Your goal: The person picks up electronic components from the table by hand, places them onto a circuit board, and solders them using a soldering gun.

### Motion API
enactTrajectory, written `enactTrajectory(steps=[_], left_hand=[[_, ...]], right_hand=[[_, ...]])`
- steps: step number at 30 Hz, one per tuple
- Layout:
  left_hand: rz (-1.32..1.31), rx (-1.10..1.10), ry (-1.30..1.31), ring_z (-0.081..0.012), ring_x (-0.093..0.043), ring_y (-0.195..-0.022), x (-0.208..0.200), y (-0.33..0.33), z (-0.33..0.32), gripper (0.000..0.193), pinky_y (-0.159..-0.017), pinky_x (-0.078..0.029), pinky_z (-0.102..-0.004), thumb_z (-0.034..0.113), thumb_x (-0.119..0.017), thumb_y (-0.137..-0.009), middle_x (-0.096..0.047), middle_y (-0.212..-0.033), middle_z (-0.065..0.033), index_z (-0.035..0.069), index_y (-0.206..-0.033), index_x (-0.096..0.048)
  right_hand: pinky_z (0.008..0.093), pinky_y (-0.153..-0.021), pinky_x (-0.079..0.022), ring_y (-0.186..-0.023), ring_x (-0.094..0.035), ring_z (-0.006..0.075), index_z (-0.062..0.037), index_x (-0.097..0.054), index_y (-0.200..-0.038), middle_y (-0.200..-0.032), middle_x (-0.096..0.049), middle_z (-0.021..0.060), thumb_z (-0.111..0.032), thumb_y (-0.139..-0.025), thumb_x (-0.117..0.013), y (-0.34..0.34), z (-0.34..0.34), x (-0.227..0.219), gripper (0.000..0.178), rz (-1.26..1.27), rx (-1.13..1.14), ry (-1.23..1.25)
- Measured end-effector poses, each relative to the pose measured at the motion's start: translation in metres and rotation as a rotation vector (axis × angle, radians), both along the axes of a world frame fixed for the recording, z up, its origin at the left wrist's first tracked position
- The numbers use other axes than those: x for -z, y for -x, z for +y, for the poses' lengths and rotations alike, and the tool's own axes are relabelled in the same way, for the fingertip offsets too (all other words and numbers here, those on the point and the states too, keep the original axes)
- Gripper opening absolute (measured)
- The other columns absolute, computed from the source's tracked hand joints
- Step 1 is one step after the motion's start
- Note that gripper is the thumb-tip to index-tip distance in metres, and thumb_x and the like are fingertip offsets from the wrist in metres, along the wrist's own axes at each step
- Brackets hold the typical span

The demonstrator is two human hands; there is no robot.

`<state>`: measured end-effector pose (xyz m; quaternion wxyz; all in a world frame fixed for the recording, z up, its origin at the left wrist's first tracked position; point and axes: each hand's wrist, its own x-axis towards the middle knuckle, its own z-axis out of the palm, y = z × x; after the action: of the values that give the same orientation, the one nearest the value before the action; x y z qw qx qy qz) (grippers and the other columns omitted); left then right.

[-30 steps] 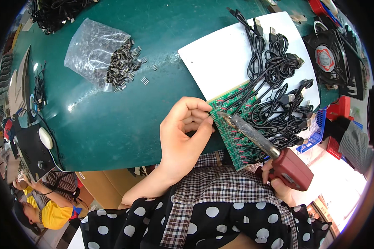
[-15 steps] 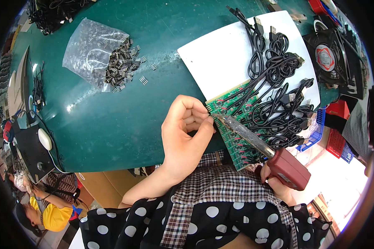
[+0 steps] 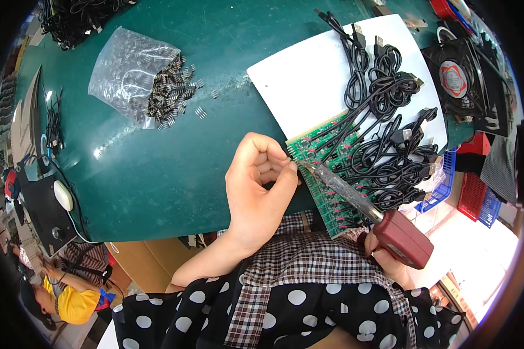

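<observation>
My left hand (image 3: 256, 189) is closed in a pinch at the left edge of the green circuit board panel (image 3: 326, 200). Whatever sits between its thumb and forefinger is too small to make out. My right hand (image 3: 387, 262), partly hidden, grips a soldering gun (image 3: 404, 235) with a dark red body and a long metal barrel. The gun's tip meets the board edge right by my left fingertips. Coiled black USB cables (image 3: 390, 87) lie with their wire ends on the boards.
A plastic bag (image 3: 125, 70) spills small pin connectors (image 3: 172, 93) onto the green table. White paper (image 3: 297, 75) lies under the cables. A black fan (image 3: 457, 81) stands at right, a black control box (image 3: 46, 209) at left. Another person (image 3: 75, 296) is at lower left.
The board panel, cables and paper appear shifted very slightly left. My left hand keeps its pinch, and the soldering gun's tip stays beside it at the board edge.
</observation>
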<state>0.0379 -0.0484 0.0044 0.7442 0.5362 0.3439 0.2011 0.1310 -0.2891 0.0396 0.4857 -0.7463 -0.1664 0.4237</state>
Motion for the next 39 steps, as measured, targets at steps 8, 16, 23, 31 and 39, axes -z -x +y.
enactTrajectory(steps=[8, 16, 23, 31, 39], left_hand=[[0.015, 0.011, -0.002, -0.0104, -0.055, -0.067, -0.003, 0.0, 0.0, 0.018, -0.063, -0.047, -0.0223, -0.012, -0.047, -0.078, -0.052, -0.077, -0.0059, 0.003, -0.086, -0.041], [0.652, -0.067, -1.008, -0.0246, -0.054, -0.063, -0.006, 0.013, 0.053, 0.019, -0.058, -0.043, -0.0344, 0.006, -0.058, -0.079, -0.053, -0.074, -0.0117, 0.002, -0.096, -0.05], [0.706, -0.018, -0.995, -0.0288, -0.054, -0.069, -0.002, 0.015, 0.074, 0.014, -0.06, -0.043, -0.0363, 0.006, -0.059, -0.077, -0.053, -0.078, -0.013, 0.0, -0.088, -0.054], [0.587, 0.015, -1.146, -0.0223, -0.057, -0.065, -0.006, 0.029, 0.065, 0.009, -0.06, -0.045, -0.0311, -0.003, -0.056, -0.077, -0.056, -0.075, -0.0109, -0.001, -0.086, -0.058], [0.175, 0.017, -0.192, -0.0101, -0.057, -0.07, -0.004, 0.022, 0.017, 0.01, -0.064, -0.046, -0.0207, -0.003, -0.053, -0.083, -0.06, -0.08, -0.0057, -0.004, -0.091, -0.059]], right_hand=[[0.0271, -0.06, -0.044, -0.062, -0.057, 0.0187, -0.0019, -0.059, -0.09, -0.073, -0.059, 0.0048, -0.021, -0.057, -0.068, -0.002, -0.001, -0.006, 0.039, 0.054, -0.039, 0.099], [0.0251, -0.061, -0.044, -0.061, -0.057, 0.016, -0.0002, -0.057, -0.092, -0.071, -0.06, 0.0039, -0.019, -0.058, -0.068, -0.004, -0.018, 0.01, 0.04, 0.007, -0.152, 0.057], [0.0253, -0.06, -0.044, -0.06, -0.056, 0.0162, 0.0002, -0.057, -0.09, -0.067, -0.058, 0.0051, -0.024, -0.061, -0.07, -0.005, -0.017, 0.01, 0.04, -0.057, -0.117, 0.028], [0.0213, -0.049, -0.038, -0.053, -0.052, 0.0105, 0.0012, -0.053, -0.087, -0.062, -0.055, 0.0043, -0.037, -0.064, -0.075, 0.0, 0.009, -0.007, 0.05, 0.212, 0.126, -0.09], [0.0206, -0.05, -0.037, -0.054, -0.051, 0.0106, 0.0016, -0.052, -0.09, -0.064, -0.056, 0.0056, -0.038, -0.063, -0.077, -0.003, 0.004, -0.009, 0.054, 0.235, 0.086, -0.057]])
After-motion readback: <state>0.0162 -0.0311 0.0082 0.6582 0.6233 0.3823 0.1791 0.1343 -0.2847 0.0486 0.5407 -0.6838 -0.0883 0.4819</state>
